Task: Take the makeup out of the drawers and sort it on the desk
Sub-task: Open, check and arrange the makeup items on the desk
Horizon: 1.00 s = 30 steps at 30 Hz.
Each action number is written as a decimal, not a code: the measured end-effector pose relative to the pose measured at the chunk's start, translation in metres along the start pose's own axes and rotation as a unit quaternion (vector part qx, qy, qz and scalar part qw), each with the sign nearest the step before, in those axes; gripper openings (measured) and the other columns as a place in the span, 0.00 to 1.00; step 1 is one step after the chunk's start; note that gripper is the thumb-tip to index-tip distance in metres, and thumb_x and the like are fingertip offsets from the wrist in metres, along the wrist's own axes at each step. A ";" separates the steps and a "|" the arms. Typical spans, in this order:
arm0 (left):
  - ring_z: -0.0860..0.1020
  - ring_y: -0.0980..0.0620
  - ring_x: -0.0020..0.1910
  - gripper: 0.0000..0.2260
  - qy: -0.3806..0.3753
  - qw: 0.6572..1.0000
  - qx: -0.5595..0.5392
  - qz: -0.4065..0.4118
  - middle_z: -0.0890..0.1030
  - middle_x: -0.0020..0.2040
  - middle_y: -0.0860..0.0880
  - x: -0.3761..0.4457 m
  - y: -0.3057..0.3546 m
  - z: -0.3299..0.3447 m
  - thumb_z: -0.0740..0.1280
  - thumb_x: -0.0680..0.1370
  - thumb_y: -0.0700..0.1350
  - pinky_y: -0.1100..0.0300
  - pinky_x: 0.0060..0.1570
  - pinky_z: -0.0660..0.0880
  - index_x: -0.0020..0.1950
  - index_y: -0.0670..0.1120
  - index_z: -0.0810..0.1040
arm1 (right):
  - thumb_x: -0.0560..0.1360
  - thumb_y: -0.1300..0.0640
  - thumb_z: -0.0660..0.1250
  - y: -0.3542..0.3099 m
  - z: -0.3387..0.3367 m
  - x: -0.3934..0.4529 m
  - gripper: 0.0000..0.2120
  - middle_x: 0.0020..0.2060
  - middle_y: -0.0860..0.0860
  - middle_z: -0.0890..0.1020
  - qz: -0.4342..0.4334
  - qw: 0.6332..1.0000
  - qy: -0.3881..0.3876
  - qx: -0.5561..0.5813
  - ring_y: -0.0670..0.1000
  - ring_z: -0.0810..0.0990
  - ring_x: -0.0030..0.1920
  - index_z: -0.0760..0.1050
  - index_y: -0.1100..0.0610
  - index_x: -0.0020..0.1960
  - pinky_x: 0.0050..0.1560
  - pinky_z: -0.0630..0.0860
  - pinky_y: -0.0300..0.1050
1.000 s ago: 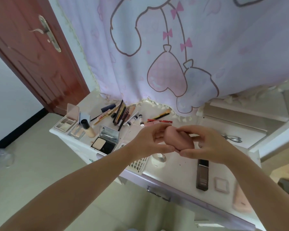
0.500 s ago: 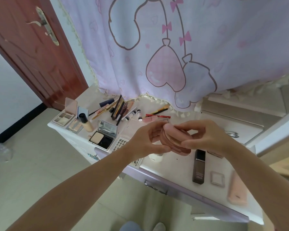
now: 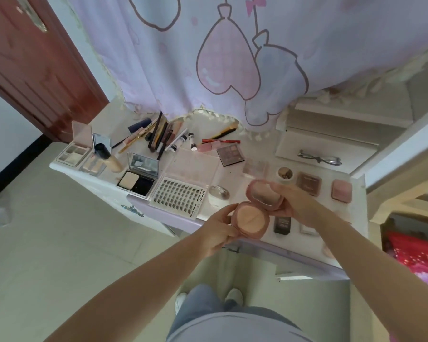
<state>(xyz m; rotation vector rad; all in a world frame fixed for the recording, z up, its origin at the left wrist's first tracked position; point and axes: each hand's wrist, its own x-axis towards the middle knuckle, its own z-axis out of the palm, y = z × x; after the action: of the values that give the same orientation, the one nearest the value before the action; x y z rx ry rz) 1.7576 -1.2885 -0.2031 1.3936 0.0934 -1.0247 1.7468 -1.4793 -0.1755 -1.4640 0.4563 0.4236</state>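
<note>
A round pink powder compact [image 3: 252, 219] is held wide open above the desk's front edge. My left hand [image 3: 219, 227] grips its base, which shows a peach puff. My right hand [image 3: 292, 206] grips the mirrored lid [image 3: 265, 195]. On the white desk [image 3: 235, 177] lie a false-lash tray [image 3: 177, 197], a black powder compact [image 3: 137, 180] with its mirror up, an eyeshadow palette [image 3: 230, 155], a foundation bottle [image 3: 108, 157], pencils and brushes [image 3: 158, 138], two small white tubes [image 3: 185, 143], a brown blush [image 3: 308, 183] and a pink case [image 3: 341, 191].
A pink printed curtain [image 3: 232, 58] hangs over the back of the desk. A raised white shelf unit holds glasses [image 3: 319, 159]. A red-brown door [image 3: 35, 70] stands at left. The lilac drawer front [image 3: 282, 254] runs under the desk edge. My feet [image 3: 208, 298] stand on pale floor tiles.
The compact was closed between both hands one second ago; it now lies fully open. The view has tilted downward, so my legs and feet show.
</note>
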 end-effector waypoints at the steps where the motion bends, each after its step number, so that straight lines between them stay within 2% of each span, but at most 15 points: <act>1: 0.75 0.51 0.37 0.29 0.023 1.000 0.004 -0.009 0.75 0.42 0.44 0.003 -0.006 0.001 0.55 0.69 0.20 0.66 0.30 0.73 0.68 0.39 0.65 | 0.76 0.51 0.60 0.004 0.003 0.002 0.09 0.42 0.54 0.77 0.015 1.000 0.021 0.008 0.52 0.78 0.43 0.74 0.56 0.49 0.44 0.80 0.46; 3: 0.73 0.49 0.36 0.28 0.058 0.998 -0.001 -0.029 0.74 0.40 0.43 0.010 -0.017 0.003 0.51 0.71 0.20 0.63 0.33 0.71 0.69 0.36 0.64 | 0.78 0.51 0.57 0.013 0.007 0.011 0.10 0.37 0.52 0.74 0.042 0.997 0.061 0.000 0.53 0.76 0.41 0.73 0.54 0.44 0.50 0.77 0.52; 5: 0.74 0.49 0.36 0.26 0.095 0.994 0.020 -0.049 0.74 0.39 0.43 0.016 -0.022 0.003 0.53 0.72 0.21 0.65 0.32 0.74 0.67 0.36 0.65 | 0.77 0.45 0.56 0.021 0.010 0.019 0.16 0.44 0.53 0.76 0.056 0.993 0.091 -0.053 0.57 0.77 0.50 0.74 0.57 0.51 0.58 0.75 0.56; 7: 0.76 0.47 0.39 0.23 0.135 0.986 0.086 -0.052 0.77 0.41 0.41 0.023 -0.027 0.001 0.59 0.72 0.25 0.66 0.32 0.74 0.67 0.37 0.68 | 0.77 0.43 0.55 0.028 0.014 0.025 0.23 0.55 0.55 0.75 0.063 0.986 0.108 -0.107 0.58 0.74 0.59 0.72 0.58 0.62 0.63 0.70 0.52; 9: 0.79 0.42 0.49 0.22 0.167 0.969 0.174 -0.045 0.81 0.49 0.38 0.029 -0.030 -0.002 0.67 0.70 0.33 0.59 0.44 0.76 0.64 0.40 0.72 | 0.79 0.46 0.53 0.030 0.018 0.029 0.23 0.58 0.57 0.74 0.056 0.979 0.125 -0.150 0.56 0.72 0.60 0.69 0.61 0.64 0.59 0.67 0.45; 11: 0.78 0.42 0.56 0.22 0.183 0.954 0.235 -0.037 0.81 0.54 0.38 0.034 -0.029 -0.004 0.70 0.68 0.37 0.52 0.56 0.75 0.62 0.41 0.74 | 0.79 0.48 0.53 0.033 0.018 0.036 0.22 0.54 0.57 0.74 0.052 0.973 0.142 -0.173 0.54 0.72 0.53 0.70 0.63 0.63 0.53 0.66 0.43; 12: 0.78 0.42 0.57 0.21 0.187 0.948 0.256 -0.033 0.81 0.54 0.39 0.035 -0.028 -0.005 0.70 0.69 0.36 0.51 0.58 0.74 0.61 0.42 0.75 | 0.79 0.49 0.53 0.033 0.019 0.037 0.21 0.50 0.55 0.74 0.053 0.972 0.148 -0.173 0.52 0.71 0.49 0.71 0.63 0.61 0.49 0.66 0.42; 15: 0.77 0.41 0.57 0.19 0.185 0.935 0.302 -0.022 0.81 0.54 0.39 0.038 -0.027 -0.006 0.67 0.70 0.39 0.52 0.56 0.74 0.61 0.41 0.74 | 0.80 0.49 0.53 0.035 0.017 0.042 0.17 0.36 0.50 0.72 0.046 0.969 0.159 -0.182 0.50 0.70 0.39 0.73 0.60 0.53 0.36 0.64 0.39; 16: 0.77 0.41 0.56 0.20 0.177 0.930 0.321 -0.020 0.81 0.54 0.39 0.039 -0.028 -0.005 0.67 0.69 0.40 0.53 0.55 0.74 0.61 0.41 0.74 | 0.80 0.50 0.53 0.034 0.015 0.042 0.16 0.36 0.50 0.73 0.040 0.968 0.159 -0.188 0.51 0.70 0.41 0.73 0.60 0.53 0.36 0.64 0.39; 19: 0.77 0.42 0.56 0.15 0.161 0.907 0.389 -0.006 0.81 0.53 0.39 0.042 -0.030 -0.003 0.64 0.74 0.37 0.58 0.52 0.72 0.60 0.38 0.73 | 0.79 0.52 0.55 0.031 0.008 0.042 0.16 0.53 0.53 0.76 0.004 0.960 0.152 -0.235 0.53 0.73 0.54 0.72 0.59 0.62 0.49 0.65 0.39; 20: 0.77 0.43 0.55 0.13 0.161 0.901 0.404 -0.001 0.81 0.53 0.40 0.044 -0.031 -0.002 0.64 0.74 0.38 0.58 0.52 0.72 0.59 0.39 0.74 | 0.79 0.53 0.55 0.029 0.006 0.041 0.16 0.55 0.54 0.76 -0.012 0.952 0.162 -0.261 0.53 0.73 0.56 0.72 0.60 0.62 0.50 0.64 0.38; 24: 0.77 0.44 0.53 0.10 0.166 0.897 0.410 -0.006 0.81 0.51 0.44 0.049 -0.034 0.000 0.64 0.75 0.42 0.55 0.53 0.73 0.56 0.44 0.74 | 0.78 0.58 0.57 0.026 -0.010 0.039 0.11 0.45 0.62 0.79 -0.057 0.881 0.305 -0.357 0.61 0.77 0.49 0.74 0.64 0.46 0.40 0.62 0.42; 26: 0.78 0.44 0.53 0.10 0.166 0.898 0.407 -0.011 0.81 0.51 0.44 0.051 -0.035 0.000 0.65 0.75 0.44 0.52 0.54 0.75 0.55 0.45 0.74 | 0.76 0.56 0.60 0.031 -0.020 0.045 0.11 0.51 0.62 0.78 -0.013 0.853 0.329 -0.406 0.62 0.76 0.53 0.73 0.63 0.52 0.46 0.70 0.48; 27: 0.78 0.44 0.53 0.10 0.164 0.897 0.411 -0.010 0.81 0.52 0.44 0.052 -0.034 -0.001 0.65 0.75 0.44 0.52 0.55 0.75 0.55 0.44 0.74 | 0.75 0.54 0.62 0.034 -0.023 0.049 0.15 0.55 0.61 0.76 0.022 0.848 0.313 -0.427 0.61 0.74 0.56 0.70 0.62 0.58 0.51 0.71 0.50; 30: 0.77 0.43 0.54 0.11 0.156 0.889 0.430 -0.012 0.80 0.53 0.43 0.052 -0.033 -0.001 0.65 0.75 0.46 0.51 0.55 0.74 0.55 0.44 0.73 | 0.72 0.54 0.64 0.040 -0.026 0.060 0.21 0.56 0.61 0.76 0.082 0.863 0.265 -0.423 0.62 0.75 0.56 0.66 0.59 0.63 0.52 0.73 0.52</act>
<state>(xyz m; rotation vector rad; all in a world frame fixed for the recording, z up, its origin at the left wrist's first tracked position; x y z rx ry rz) 1.7679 -1.3102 -0.2599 2.3705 -0.1284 -0.8764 1.7751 -1.5032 -0.2430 -2.4333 0.9102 0.3639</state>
